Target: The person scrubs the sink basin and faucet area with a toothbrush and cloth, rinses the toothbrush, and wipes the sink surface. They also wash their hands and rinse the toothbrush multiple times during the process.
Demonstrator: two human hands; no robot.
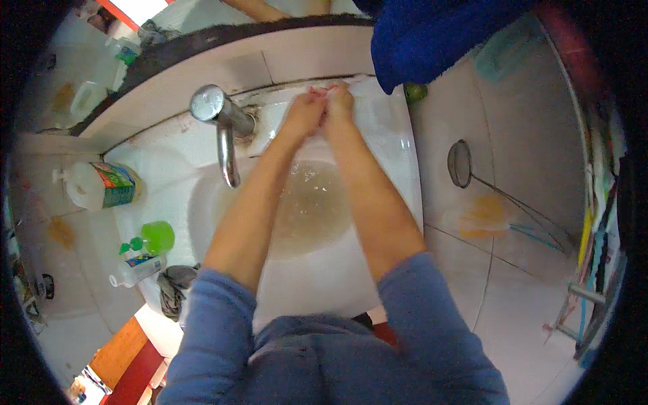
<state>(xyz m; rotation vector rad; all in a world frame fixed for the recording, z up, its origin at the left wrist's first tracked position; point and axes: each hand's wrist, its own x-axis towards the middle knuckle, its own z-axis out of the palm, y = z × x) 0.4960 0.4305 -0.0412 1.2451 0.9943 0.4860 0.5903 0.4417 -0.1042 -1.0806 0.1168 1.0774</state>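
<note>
Both my arms reach over a white washbasin (298,288) with cloudy water (314,212) in its bowl. At the back rim, to the right of the chrome tap (228,119), my left hand (305,114) and my right hand (340,104) come together. Their fingers are bent and close to each other. Something pinkish (323,91) shows at the fingertips, too blurred to tell whether it is skin or a held thing. The tap's spout points down over the left part of the bowl; no stream is plain.
On the left ledge stand a large labelled jug (104,186), a green pump bottle (158,238), a white bottle (139,268) and a dark grey cloth (174,291). A blue towel (435,40) hangs at the back right. A wire strainer (459,164) is on the right.
</note>
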